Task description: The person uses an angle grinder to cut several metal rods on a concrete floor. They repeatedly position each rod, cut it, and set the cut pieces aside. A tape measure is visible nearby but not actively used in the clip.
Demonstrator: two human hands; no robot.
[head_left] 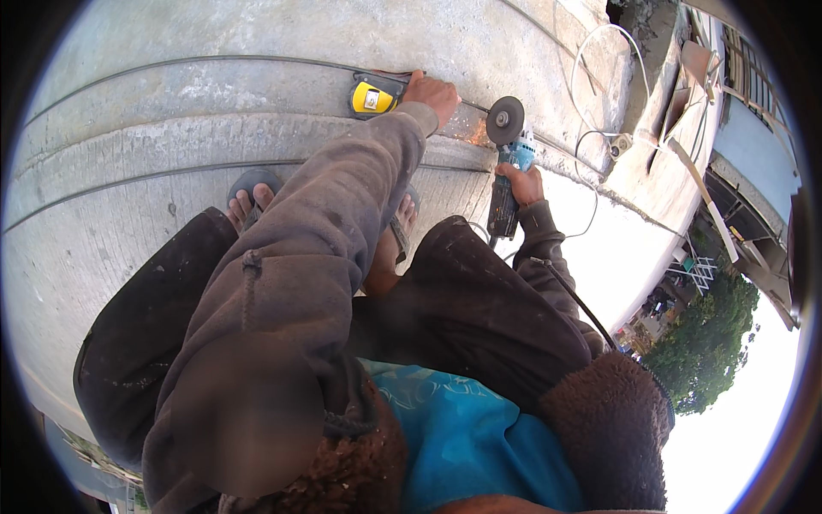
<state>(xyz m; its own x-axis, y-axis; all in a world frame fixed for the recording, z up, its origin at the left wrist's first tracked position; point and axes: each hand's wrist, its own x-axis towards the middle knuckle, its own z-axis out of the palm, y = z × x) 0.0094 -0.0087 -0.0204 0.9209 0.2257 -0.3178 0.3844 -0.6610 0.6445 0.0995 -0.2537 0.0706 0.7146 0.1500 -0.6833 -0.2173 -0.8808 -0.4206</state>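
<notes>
My right hand [524, 183] is closed round the body of a teal and black angle grinder [503, 206]. Its dark cutting disc [506, 118] points away from me and meets the end of a thin steel rod [472, 105]. Orange sparks [473, 134] spray over the concrete just left of the disc. On the rod, a short way left of the disc, my left hand [435, 96] is closed, its fingertips partly hidden. Against that hand lies a yellow and black tape measure [372, 97]; whether the fingers also hold it, I cannot tell.
A second rod [128, 181] runs across the concrete [94, 248] nearer me, passing by my sandalled feet [253, 190]. A pale cable [575, 64] loops at the far right, near a dark cord [597, 193] and wooden pieces [704, 197]. A bright ledge [599, 227] drops off at right.
</notes>
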